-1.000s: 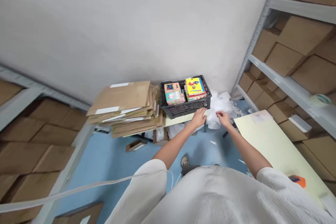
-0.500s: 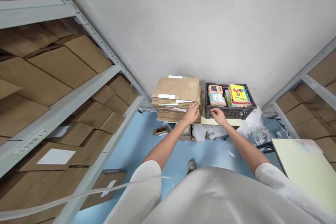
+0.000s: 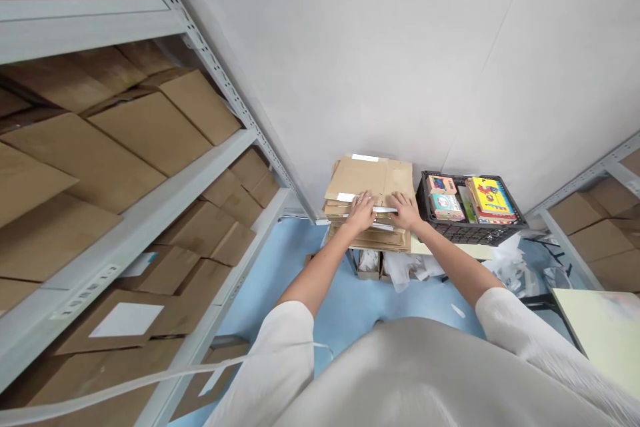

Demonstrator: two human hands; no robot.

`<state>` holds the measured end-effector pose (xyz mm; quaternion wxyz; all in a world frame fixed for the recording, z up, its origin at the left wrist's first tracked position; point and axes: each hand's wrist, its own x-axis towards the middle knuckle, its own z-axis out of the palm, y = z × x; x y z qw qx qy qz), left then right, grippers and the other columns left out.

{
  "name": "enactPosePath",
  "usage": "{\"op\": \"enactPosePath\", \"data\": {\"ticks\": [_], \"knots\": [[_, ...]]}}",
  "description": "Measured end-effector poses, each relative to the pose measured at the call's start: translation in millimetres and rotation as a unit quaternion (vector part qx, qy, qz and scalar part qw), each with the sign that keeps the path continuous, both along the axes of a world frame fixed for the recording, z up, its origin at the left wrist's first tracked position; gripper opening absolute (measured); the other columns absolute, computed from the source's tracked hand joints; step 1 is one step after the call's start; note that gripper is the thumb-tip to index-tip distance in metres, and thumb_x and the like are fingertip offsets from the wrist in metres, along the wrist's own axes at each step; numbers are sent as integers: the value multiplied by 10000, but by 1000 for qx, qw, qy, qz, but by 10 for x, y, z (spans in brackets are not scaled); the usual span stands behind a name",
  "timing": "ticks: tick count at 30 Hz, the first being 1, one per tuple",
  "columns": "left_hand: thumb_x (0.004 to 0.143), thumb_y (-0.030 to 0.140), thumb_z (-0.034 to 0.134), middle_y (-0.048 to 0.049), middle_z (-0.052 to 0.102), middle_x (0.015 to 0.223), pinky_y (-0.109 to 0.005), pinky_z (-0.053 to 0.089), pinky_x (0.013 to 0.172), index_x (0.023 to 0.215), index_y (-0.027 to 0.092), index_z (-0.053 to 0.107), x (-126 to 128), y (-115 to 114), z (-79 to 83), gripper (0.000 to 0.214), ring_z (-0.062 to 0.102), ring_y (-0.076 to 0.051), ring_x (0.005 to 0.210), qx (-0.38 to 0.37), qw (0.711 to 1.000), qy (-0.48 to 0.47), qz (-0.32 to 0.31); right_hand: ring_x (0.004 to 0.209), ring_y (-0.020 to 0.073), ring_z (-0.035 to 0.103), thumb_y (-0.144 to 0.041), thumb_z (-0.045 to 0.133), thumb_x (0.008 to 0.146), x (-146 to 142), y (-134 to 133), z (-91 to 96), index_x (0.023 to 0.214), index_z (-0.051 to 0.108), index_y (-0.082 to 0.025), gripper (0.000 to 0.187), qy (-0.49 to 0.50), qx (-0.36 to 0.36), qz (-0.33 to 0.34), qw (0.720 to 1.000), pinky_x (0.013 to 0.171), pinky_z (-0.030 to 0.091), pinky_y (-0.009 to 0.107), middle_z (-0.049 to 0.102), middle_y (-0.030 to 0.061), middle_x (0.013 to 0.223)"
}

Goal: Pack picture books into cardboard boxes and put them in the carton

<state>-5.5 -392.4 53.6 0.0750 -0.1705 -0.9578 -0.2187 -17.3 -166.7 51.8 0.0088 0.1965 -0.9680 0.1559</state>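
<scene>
A pile of flattened cardboard boxes (image 3: 367, 177) with white labels lies on a table against the wall. My left hand (image 3: 362, 212) rests at the pile's front edge, fingers spread over the upper cardboard. Close to it on the right, my right hand (image 3: 404, 209) touches the same edge, its fingers stretched and apart. Between the hands a white strip shows along the cardboard edge. To the right of the pile stands a black plastic crate (image 3: 463, 232) holding colourful books (image 3: 490, 197) and small boxes (image 3: 447, 207).
Grey metal shelving (image 3: 210, 167) full of cardboard boxes (image 3: 150, 130) rises on my left. More shelving (image 3: 570, 230) stands at the right. Clear plastic wrap (image 3: 510, 267) lies beside the table. A pale tabletop (image 3: 597, 333) juts in at lower right. A white strap (image 3: 165, 373) crosses the lower left.
My right hand has left the crate's front edge and moved left onto the cardboard pile. My left hand has shifted from the pile's right corner toward its front middle. The view has swung left.
</scene>
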Motion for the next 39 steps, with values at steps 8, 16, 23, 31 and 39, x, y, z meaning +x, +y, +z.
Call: {"op": "enactPosePath", "data": {"ticks": [8, 16, 23, 31, 39], "knots": [[924, 248, 703, -165, 576, 1588, -542, 337, 1285, 1467, 248, 612, -4, -98, -12, 550, 488, -350, 1507, -23, 1000, 5, -15, 1443, 368, 483, -369, 651, 973, 53, -15, 53, 1545, 590, -208, 597, 34, 48, -13, 998, 1220, 293, 540, 578, 166, 1614], [1007, 295, 621, -147, 666, 1416, -531, 356, 1211, 1359, 276, 680, 77, -144, 127, 358, 548, -346, 1374, -47, 998, 23, -27, 1250, 355, 556, -340, 541, 1032, 146, 39, 204, 1420, 685, -201, 437, 61, 71, 26, 995, 1067, 370, 459, 696, 164, 1407], [977, 145, 503, -176, 732, 1243, -526, 370, 1173, 1250, 261, 758, 54, -126, 268, 391, 580, -351, 1292, -77, 995, 25, -63, 1194, 344, 567, -206, 487, 1042, 274, 79, 288, 1440, 667, -207, 437, 68, 118, 29, 990, 1024, 359, 434, 698, 184, 1328], [979, 119, 487, -117, 616, 1601, -553, 316, 1282, 1537, 328, 624, 165, 94, 559, 612, 495, -320, 1527, -7, 990, 92, -109, 1247, 386, 476, -191, 378, 1045, 374, 318, 492, 1680, 466, -216, 641, 138, 81, -12, 987, 1042, 330, 516, 599, 172, 1582], [1048, 174, 411, -111, 564, 1663, -572, 285, 1313, 1579, 290, 595, 112, 853, 826, 574, 414, -294, 1615, -2, 979, 112, -170, 1329, 430, 437, -246, 457, 1011, 572, 1078, 586, 1745, 363, -241, 740, 176, 47, -101, 978, 1098, 294, 566, 528, 149, 1672]]}}
